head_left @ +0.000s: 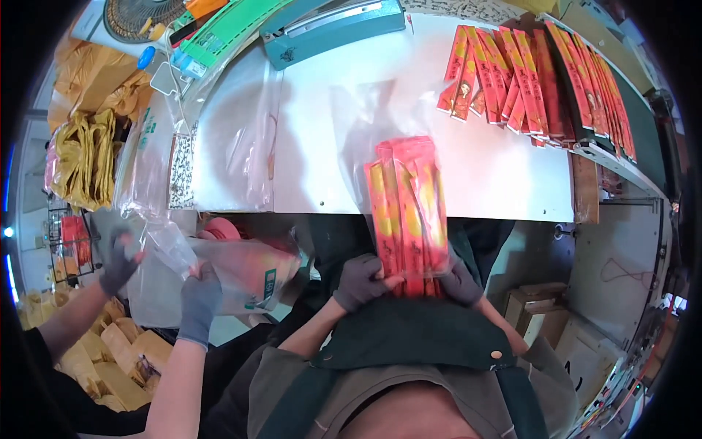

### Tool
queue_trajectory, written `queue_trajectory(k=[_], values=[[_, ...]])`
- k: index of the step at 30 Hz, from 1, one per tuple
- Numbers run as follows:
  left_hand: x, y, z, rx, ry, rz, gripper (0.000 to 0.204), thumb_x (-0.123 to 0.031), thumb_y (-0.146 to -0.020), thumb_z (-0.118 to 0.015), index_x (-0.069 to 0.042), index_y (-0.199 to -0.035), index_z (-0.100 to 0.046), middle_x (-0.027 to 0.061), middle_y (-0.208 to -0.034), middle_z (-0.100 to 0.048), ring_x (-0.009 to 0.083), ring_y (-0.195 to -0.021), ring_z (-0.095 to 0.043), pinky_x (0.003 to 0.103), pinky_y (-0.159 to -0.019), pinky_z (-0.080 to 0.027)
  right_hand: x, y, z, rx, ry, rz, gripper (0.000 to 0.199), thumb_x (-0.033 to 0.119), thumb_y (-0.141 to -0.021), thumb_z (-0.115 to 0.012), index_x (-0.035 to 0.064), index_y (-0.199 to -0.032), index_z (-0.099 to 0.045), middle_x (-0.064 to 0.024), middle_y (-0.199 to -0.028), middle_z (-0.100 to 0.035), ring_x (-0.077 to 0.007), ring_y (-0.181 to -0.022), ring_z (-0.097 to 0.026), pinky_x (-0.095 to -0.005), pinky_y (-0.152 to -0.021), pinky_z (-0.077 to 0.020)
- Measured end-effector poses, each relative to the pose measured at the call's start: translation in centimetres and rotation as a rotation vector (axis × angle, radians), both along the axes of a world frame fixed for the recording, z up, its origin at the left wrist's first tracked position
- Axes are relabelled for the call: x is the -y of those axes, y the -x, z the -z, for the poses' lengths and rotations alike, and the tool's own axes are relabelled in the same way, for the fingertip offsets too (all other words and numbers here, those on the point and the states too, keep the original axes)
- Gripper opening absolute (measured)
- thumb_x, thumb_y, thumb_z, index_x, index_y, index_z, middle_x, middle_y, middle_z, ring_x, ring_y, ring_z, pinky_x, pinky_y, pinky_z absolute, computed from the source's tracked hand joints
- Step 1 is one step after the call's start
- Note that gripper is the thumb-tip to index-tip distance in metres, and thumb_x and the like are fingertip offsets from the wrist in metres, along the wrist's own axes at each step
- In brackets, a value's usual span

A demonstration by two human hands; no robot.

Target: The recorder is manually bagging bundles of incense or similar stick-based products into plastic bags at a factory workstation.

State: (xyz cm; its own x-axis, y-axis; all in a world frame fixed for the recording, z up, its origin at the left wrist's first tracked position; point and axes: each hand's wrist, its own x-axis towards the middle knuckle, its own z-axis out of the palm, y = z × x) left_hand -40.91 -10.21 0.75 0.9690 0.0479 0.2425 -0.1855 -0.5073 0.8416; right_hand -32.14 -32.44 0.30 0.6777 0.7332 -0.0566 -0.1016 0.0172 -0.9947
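Grey gloves cover both of my hands. My left hand (360, 282) is closed on the lower left end of a bundle of long, slim red-and-yellow packets (409, 212). At the bundle's lower right, my right hand (462, 281) wraps round the same end, its fingers partly hidden. The packets stand side by side inside a see-through plastic bag (351, 121). The bag's loose far end lies over the white table, and the near end of the bundle is in front of my apron (417, 340).
More such packets (504, 80) lie fanned at the table's (314, 183) back right, beside a dark conveyor belt (643, 124). A blue-green bag sealer (333, 33) stands at the back. To my left, a co-worker's gloved hands (199, 293) handle a see-through bag (172, 249). Gold packages (84, 161) lie beyond.
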Motion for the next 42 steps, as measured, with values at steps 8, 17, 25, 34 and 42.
queue_trajectory(k=[8, 17, 25, 34, 42], values=[[-7.9, -9.2, -15.8, -0.083, 0.579, 0.098, 0.008, -0.009, -0.084, -0.062, -0.003, -0.084, -0.058, -0.0024, -0.08, -0.056, 0.005, -0.074, -0.049, 0.024, -0.065, -0.042, -1.1, -11.5, -16.5, 0.922, 0.726, -0.191, 0.037, 0.012, -0.089, -0.048, 0.0014, -0.124, -0.048, -0.0238, -0.121, -0.053, -0.0361, -0.09, -0.062, -0.0388, -0.077, -0.0489], [-11.4, -15.8, -28.7, 0.486, 0.005, 0.2, 0.016, -0.016, -0.082, -0.068, -0.005, -0.089, -0.06, -0.0043, -0.07, -0.053, 0.0035, -0.06, -0.043, 0.02, -0.051, -0.035, -3.6, -17.1, -30.7, 1.223, 0.41, 0.147, 0.02, 0.015, -0.085, -0.062, -0.0023, -0.094, -0.058, -0.0057, -0.08, -0.061, -0.0141, -0.071, -0.055, -0.0267, -0.068, -0.0448], [-7.9, -14.7, -30.0, 0.783, -0.679, 0.036, 0.024, -0.008, -0.065, -0.08, -0.001, -0.078, -0.062, 0.0044, -0.071, -0.057, 0.0104, -0.062, -0.05, 0.025, -0.058, -0.042, -11.5, -16.2, -26.4, 1.559, 0.291, -0.141, 0.034, 0.024, -0.074, -0.07, 0.0049, -0.1, -0.059, -0.0137, -0.088, -0.062, -0.0333, -0.075, -0.06, -0.0367, -0.068, -0.0479], [-10.4, -21.5, -18.1, -0.249, 0.582, 0.093, 0.044, -0.014, -0.073, -0.076, -0.001, -0.111, -0.059, 0.0061, -0.102, -0.065, 0.0125, -0.095, -0.059, 0.03, -0.084, -0.047, -19.8, -29.5, -24.1, 1.279, 0.311, 0.274, 0.034, 0.037, -0.083, -0.064, 0.0041, -0.091, -0.059, -0.0136, -0.067, -0.059, -0.0251, -0.059, -0.061, -0.0337, -0.057, -0.0461], [-14.2, -29.9, -8.0, -0.267, 0.868, -0.118, 0.027, -0.026, -0.076, -0.072, -0.01, -0.094, -0.062, -0.0025, -0.08, -0.059, 0.0092, -0.072, -0.055, 0.024, -0.067, -0.045, -25.6, -40.2, -19.7, 1.08, 0.282, 0.502, 0.077, 0.047, -0.074, -0.068, 0.0149, -0.137, -0.04, -0.0088, -0.09, -0.068, -0.0243, -0.086, -0.065, -0.0338, -0.078, -0.048]])
